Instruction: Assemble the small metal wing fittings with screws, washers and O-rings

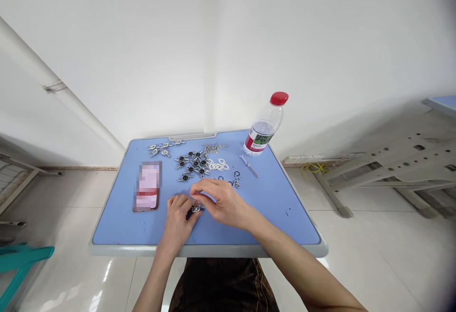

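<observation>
**Q:** Which part do we find between the hands?

**A:** We identify a small metal fitting (196, 208) with a dark centre, located over the front half of the counter (281, 219). The fingers partly hide it, and we cannot tell whether it touches the surface.

**Q:** What is the state of the hands?

**A:** Neither hand is released. The left hand (177, 220) grips the fitting from the left, and the right hand (218, 203) pinches it from above.

**Q:** What do we find around the fitting?

**A:** Directly beyond it, we note star-shaped metal pieces (190, 165) with black centres and flat metal plates (217, 165). Farther right of these are small black rings (228, 182) and loose metal hardware (236, 184). To the fitting's left lies a phone (147, 186), its surface blurred. Beyond it and to the right, we locate a small screwdriver (248, 165) and a plastic water bottle (263, 129) with a red cap.
</observation>
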Demonstrator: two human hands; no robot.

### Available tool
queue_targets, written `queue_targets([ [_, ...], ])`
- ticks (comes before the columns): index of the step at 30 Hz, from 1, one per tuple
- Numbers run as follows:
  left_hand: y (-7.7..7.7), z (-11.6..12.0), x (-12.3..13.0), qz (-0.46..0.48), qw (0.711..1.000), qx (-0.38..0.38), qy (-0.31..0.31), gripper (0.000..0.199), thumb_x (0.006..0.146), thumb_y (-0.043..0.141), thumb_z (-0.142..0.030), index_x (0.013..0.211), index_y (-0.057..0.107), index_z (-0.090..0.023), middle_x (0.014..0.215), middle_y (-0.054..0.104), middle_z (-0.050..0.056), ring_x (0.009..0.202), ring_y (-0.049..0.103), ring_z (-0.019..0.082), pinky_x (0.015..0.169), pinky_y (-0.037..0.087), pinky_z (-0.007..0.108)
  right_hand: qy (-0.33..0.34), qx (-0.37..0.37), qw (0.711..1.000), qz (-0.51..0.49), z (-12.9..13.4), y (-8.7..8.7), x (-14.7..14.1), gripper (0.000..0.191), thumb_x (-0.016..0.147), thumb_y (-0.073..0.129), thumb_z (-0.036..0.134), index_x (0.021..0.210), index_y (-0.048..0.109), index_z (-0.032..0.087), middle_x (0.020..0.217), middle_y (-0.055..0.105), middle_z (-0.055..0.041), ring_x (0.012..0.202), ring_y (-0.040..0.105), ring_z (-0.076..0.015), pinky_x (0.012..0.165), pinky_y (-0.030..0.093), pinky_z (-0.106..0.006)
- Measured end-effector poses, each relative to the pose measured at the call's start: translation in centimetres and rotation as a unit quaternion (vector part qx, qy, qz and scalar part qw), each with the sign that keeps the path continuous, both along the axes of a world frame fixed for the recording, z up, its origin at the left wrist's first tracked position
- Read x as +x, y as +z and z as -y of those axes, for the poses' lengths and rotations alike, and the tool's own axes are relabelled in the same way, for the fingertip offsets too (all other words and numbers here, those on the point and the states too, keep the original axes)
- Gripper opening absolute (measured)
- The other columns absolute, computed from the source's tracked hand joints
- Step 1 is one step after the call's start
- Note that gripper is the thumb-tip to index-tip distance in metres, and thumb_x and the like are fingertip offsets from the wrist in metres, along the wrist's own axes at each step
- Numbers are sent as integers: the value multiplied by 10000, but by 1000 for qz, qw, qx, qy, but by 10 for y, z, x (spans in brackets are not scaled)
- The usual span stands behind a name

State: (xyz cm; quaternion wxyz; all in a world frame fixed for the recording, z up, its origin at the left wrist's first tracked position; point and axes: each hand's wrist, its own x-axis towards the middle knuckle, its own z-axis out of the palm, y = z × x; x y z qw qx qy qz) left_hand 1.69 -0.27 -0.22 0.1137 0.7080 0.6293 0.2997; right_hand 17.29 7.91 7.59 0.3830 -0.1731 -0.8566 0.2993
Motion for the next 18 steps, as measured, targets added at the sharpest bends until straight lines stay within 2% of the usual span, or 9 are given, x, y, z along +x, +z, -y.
queue_targets([
  [4, 3, 0, 1, 2, 1000, 3, -3, 67, 860, 614, -232, 924, 632, -234, 874, 650, 0, 847, 572, 195, 879, 369, 399, 6, -53, 998, -21, -12, 5, 10, 109, 921, 474, 124, 918, 558, 194, 789, 646, -10, 686, 601, -113, 666, 487, -237],
  [18, 4, 0, 3, -9, 1000, 16, 7, 72, 845, 613, -213, 903, 644, -242, 836, 651, 1, 821, 577, 194, 852, 380, 387, 11, -26, 999, 20, -18, 3, 12, 129, 907, 475, 103, 921, 570, 189, 784, 649, -12, 712, 588, -126, 682, 460, -251],
])
